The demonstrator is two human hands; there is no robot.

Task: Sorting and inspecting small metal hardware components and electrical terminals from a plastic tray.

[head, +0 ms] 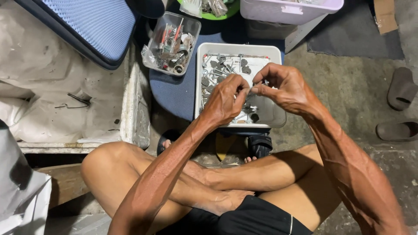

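Observation:
My left hand and my right hand meet above a white rectangular tray that holds several small grey metal parts and screws. Between the fingertips of both hands I pinch one small metal piece; its shape is too small to tell. The tray rests on a blue round stool seat in front of my crossed legs.
A clear plastic box of red-handled bits and metal parts sits left of the tray. A lilac bin and a green dish lie beyond. A blue cushion rests on a white wrapped slab at left. Two sandals lie on the concrete at right.

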